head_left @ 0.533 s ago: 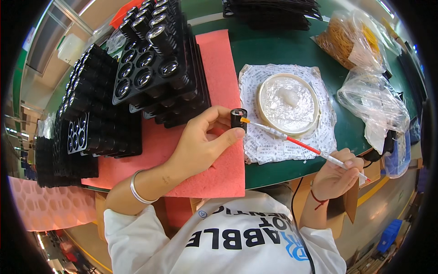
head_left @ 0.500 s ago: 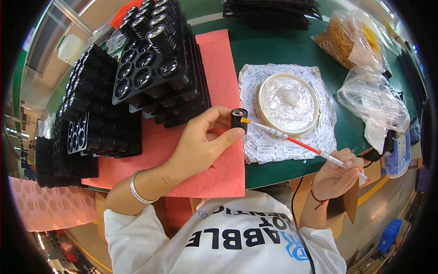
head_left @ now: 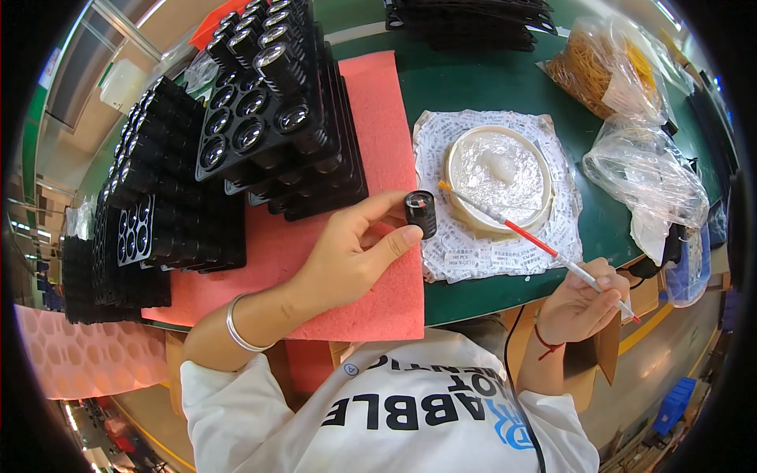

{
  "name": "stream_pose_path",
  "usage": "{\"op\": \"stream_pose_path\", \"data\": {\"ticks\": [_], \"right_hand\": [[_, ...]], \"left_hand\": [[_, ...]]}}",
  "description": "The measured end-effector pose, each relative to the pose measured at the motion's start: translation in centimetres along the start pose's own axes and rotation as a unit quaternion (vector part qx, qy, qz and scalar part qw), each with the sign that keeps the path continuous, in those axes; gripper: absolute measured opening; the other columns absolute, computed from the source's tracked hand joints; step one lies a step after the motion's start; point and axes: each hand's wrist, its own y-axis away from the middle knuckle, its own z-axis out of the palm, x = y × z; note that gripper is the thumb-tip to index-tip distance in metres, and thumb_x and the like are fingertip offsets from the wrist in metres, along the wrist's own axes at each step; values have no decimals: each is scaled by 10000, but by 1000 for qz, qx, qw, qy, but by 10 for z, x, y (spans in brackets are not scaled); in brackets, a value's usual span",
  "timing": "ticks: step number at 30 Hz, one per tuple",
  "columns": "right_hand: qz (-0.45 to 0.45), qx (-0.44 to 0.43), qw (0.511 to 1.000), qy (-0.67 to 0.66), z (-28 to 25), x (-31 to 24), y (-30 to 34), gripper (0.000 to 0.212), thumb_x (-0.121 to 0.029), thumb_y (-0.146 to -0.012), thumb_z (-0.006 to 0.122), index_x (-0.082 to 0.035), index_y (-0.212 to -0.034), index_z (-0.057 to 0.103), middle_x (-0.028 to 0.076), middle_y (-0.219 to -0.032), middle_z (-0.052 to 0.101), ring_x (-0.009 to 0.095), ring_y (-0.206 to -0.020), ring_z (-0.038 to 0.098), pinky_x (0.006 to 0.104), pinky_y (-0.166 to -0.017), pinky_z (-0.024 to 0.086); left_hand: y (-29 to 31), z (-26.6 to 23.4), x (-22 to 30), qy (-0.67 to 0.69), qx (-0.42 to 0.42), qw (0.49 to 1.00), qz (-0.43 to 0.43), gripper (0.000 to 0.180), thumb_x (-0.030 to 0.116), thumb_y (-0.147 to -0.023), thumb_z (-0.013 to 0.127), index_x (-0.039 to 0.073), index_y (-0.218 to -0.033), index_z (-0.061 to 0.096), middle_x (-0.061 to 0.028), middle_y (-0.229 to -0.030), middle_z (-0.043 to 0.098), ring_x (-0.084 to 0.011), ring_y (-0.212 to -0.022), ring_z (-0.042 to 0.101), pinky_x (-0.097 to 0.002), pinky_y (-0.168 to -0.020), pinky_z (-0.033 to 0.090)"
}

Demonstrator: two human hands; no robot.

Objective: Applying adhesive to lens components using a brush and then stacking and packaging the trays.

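Observation:
Between thumb and fingers, my left hand (head_left: 364,251) grips a short black cylinder (head_left: 421,214) with a glassy, lens-like top, tilted a little over the edge of the pink foam sheet (head_left: 371,102). My right hand (head_left: 582,301) is closed around the rear of a thin red and white brush (head_left: 536,240). Its yellow bristle tip is apart from the cylinder, near the left rim of a round shallow dish (head_left: 450,189). Clear film and a whitish translucent lump (head_left: 499,166) show in the dish, which stands on a square of printed paper (head_left: 493,260).
Stacked black trays (head_left: 260,150) with similar cylinders rise at the left, beside more black tray stacks (head_left: 158,189). A bag of yellowish bands (head_left: 603,67) and crumpled clear plastic (head_left: 643,169) lie at the right of the green table (head_left: 465,87). Black trays (head_left: 473,24) lie at the back.
The brush tip has moved right, off the cylinder's top and toward the dish. The cylinder has turned slightly in my left hand, showing more of its side.

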Motion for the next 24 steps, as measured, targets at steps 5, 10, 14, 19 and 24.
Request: {"op": "stream_pose_path", "data": {"ticks": [5, 10, 14, 19, 24], "right_hand": [[25, 15, 999, -38, -1, 0, -3, 260, -269, -942, 349, -59, -804, 415, 37, -609, 408, 101, -548, 344, 202, -463, 273], [1, 0, 1000, -4, 0, 2, -2, 271, -268, -940, 342, -52, -787, 398, 51, -597, 388, 119, -541, 328, 216, -479, 264], [-3, 6, 1000, 15, -5, 1, 0, 274, -257, -940, 331, -43, -776, 387, 54, -587, 366, 121, -540, 317, 228, -505, 259], [0, 6, 1000, 7, 0, -2, 2, 273, -241, -940, 329, -34, -772, 389, 55, -591, 339, 126, -544, 311, 232, -504, 251], [-13, 32, 998, 54, 2, -1, 3, 286, -252, -942, 324, -41, -765, 397, 48, -584, 330, 122, -543, 303, 230, -492, 254]], "left_hand": [[7, 2, 7, -145, 45, 985, 85, 308, 120, -762, 668, 3, -1027, 563, -69, -867, 614, -119, -763, 574, -238, -682, 460], [30, -5, 51, -379, 43, 875, 299, 312, 102, -549, 759, 85, -843, 655, -39, -805, 625, -185, -714, 590, -282, -632, 438], [64, -21, 84, -427, 189, 825, 317, 377, 104, -451, 781, 82, -807, 657, 4, -684, 551, -168, -588, 448, -272, -553, 336], [109, -52, 91, -345, 516, 750, 231, 244, 49, -630, 653, 9, -865, 600, -41, -819, 547, -94, -674, 468, -221, -615, 352], [121, -108, 95, -503, 510, 692, 89, 293, 148, -662, 692, 11, -905, 603, -24, -682, 547, -141, -671, 411, -262, -654, 355]]}}
